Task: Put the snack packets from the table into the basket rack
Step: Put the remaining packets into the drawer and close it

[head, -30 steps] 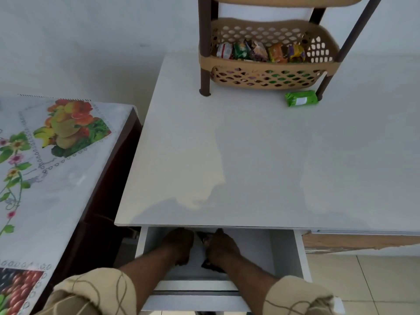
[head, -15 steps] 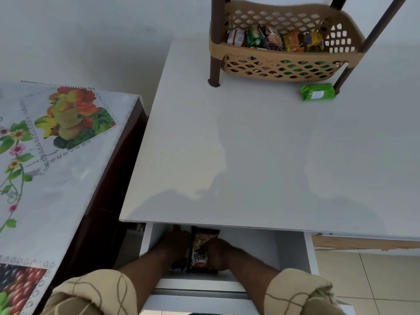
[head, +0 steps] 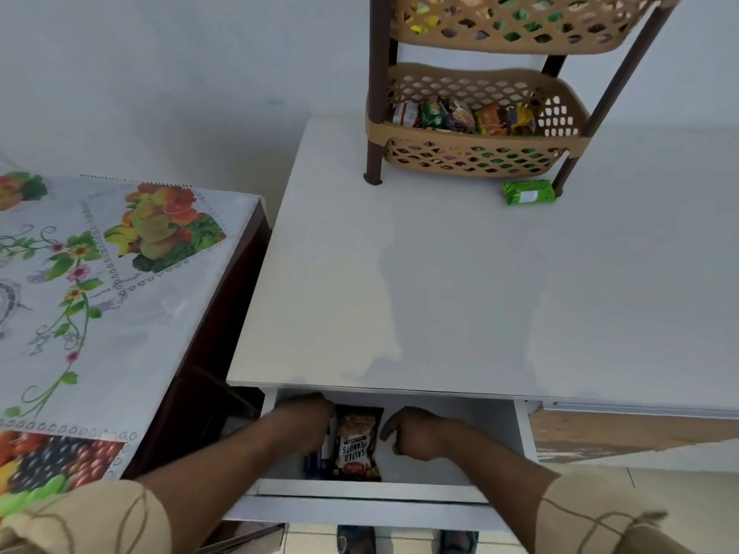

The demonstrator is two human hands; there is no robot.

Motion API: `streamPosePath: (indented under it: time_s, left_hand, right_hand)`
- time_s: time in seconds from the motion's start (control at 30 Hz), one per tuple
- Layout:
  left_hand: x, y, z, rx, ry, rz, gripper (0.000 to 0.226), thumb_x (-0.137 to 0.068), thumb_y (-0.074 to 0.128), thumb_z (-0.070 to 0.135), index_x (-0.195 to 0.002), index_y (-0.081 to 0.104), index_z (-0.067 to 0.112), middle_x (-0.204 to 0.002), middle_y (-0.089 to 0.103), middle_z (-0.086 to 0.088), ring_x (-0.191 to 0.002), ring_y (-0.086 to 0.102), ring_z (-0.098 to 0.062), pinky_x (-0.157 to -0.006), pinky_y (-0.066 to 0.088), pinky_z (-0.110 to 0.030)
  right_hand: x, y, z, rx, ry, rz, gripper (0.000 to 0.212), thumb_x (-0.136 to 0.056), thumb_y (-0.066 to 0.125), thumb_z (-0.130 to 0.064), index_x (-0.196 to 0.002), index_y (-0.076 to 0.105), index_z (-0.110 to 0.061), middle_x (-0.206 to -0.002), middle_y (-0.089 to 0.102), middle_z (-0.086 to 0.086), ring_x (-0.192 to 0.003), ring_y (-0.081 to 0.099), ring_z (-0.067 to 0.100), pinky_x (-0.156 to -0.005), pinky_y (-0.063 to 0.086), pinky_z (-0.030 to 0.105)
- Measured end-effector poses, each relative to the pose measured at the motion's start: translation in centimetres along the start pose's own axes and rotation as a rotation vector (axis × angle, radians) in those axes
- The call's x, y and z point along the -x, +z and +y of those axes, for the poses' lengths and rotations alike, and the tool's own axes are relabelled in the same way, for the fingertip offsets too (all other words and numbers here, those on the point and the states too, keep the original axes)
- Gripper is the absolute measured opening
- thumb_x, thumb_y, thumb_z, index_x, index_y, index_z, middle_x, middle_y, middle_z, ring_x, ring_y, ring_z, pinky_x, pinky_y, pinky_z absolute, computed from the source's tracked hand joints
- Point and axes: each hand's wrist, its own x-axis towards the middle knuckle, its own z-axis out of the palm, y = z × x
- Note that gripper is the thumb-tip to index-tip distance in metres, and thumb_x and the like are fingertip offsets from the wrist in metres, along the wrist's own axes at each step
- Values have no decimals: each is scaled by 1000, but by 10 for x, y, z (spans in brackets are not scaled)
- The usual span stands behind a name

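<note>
A black and orange salted peanuts packet (head: 357, 445) lies in the open drawer (head: 360, 491) under the white table (head: 460, 293). My left hand (head: 304, 419) rests against the packet's upper left corner, its fingertips hidden under the table edge. A dark blue packet (head: 316, 459) shows partly below that hand. My right hand (head: 416, 433) is loosely curled just right of the peanuts packet, apart from it and holding nothing. A green packet (head: 528, 192) lies on the table by the basket rack's front right leg. The rack's lower basket (head: 472, 139) holds several snack packets (head: 460, 115).
The rack's upper basket (head: 508, 30) hangs over the lower one on brown poles. A side table with a fruit-print cloth (head: 100, 293) stands close on the left. A white wall runs behind. My feet show on the tiled floor below the drawer.
My right hand has let go of the peanuts packet and moved right. The packet now lies flat between both hands. The camera has tilted up, showing more of the rack.
</note>
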Motion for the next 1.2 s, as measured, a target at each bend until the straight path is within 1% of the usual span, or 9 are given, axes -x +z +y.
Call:
streamPosePath:
  time_s: [0.13, 0.27, 0.37, 0.5, 0.57, 0.73, 0.83, 1.07, 1.2]
  left_hand:
    - [21, -23, 11, -19, 71, -12, 30, -88, 52, 10, -116, 63, 9, -117, 65, -11, -104, 63, -28, -81, 54, -35]
    - [47, -50, 25, 33, 262, -49, 25, -87, 54, 14, -108, 66, 10, -110, 66, -7, -100, 62, -25, -87, 54, -41]
    - [66, -76, 34, 47, 364, -43, 22, -92, 52, 15, -110, 64, 10, -113, 65, -7, -102, 60, -23, -90, 51, -40]
    - [75, -118, 43, 205, 455, 37, 34, -95, 44, 5, -121, 63, 14, -110, 60, 11, -93, 55, 4, -83, 40, -4]
    - [66, -137, 44, 349, 461, 146, 44, -92, 41, -3, -124, 63, 16, -108, 60, 14, -93, 56, 5, -80, 39, -1]
    - [7, -153, 29, 515, 287, 598, 29, -101, 49, 23, -128, 59, 25, -134, 57, 7, -120, 53, -11, -104, 39, -24]
    - [-30, -147, 13, 373, 130, 768, 53, -99, 49, 41, -145, 43, 16, -151, 42, -1, -138, 38, -20, -113, 28, -30]
    - [-74, -139, 5, 204, -40, 833, 84, -93, 25, 67, -157, 14, 14, -166, 10, -1, -152, 5, -18, -123, 4, -36]
    - [-88, -140, -1, 176, -73, 851, 92, -88, 16, 74, -158, 8, 15, -166, 3, 1, -152, 0, -16, -124, 2, -37]
  right_hand:
    - [24, -14, -2, 53, 33, 42, 43, -96, 51, -17, -139, 53, -19, -137, 56, 10, -102, 55, 20, -70, 37, 16]
    - [60, -32, -13, 187, -22, 88, 46, -97, 44, -14, -143, 48, -19, -142, 52, 10, -127, 50, 28, -99, 41, 29]
    - [85, -50, -24, 202, -105, 129, 49, -93, 40, -4, -140, 52, -15, -139, 56, 11, -126, 51, 28, -99, 39, 30]
    - [112, -81, -35, -39, -173, 125, 45, -92, 44, 0, -132, 59, -12, -121, 67, 8, -108, 60, 20, -93, 44, 28]
    - [121, -97, -35, -256, -187, 138, 43, -90, 46, 4, -127, 63, -9, -112, 69, 7, -97, 60, 14, -86, 51, 30]
    - [128, -135, -22, -519, -158, 299, 40, -91, 47, 6, -124, 64, -7, -113, 70, 16, -93, 67, 17, -79, 56, 33]
    - [122, -154, -9, -569, -109, 421, 34, -91, 51, 1, -121, 64, -8, -106, 70, 14, -90, 67, 18, -75, 55, 32]
    - [89, -191, 27, -511, -15, 675, 16, -90, 67, -18, -105, 69, -14, -78, 62, -2, -72, 58, 12, -63, 47, 22]
    - [63, -218, 49, -282, 67, 879, 18, -89, 67, -20, -107, 68, -16, -91, 62, -4, -84, 57, 12, -76, 44, 22]
